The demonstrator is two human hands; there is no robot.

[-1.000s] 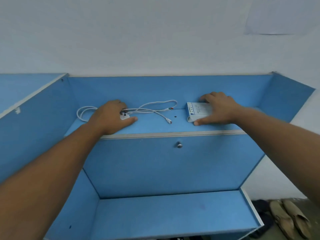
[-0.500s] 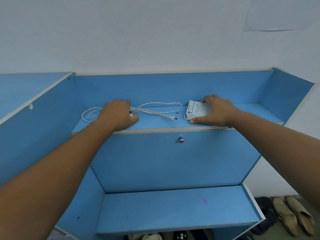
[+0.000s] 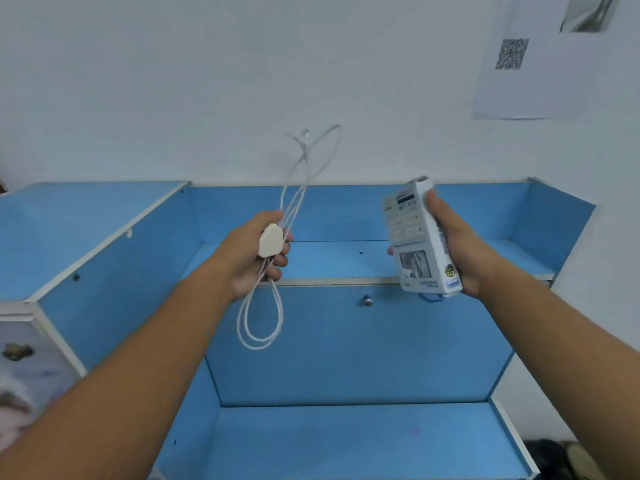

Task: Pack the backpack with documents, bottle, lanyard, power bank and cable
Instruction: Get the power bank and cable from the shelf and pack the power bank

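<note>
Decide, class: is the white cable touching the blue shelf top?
Apart. The head view shows the cable lifted in the left hand, its loops dangling in front of the shelf.

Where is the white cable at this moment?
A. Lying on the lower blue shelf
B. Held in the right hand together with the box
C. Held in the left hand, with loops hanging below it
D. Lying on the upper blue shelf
C: the left hand grips the white cable with its plug; the right hand holds only the power bank box.

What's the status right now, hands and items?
Left hand shut on white cable. Right hand shut on power bank box. Both held above blue shelf. Backpack not in view.
</note>
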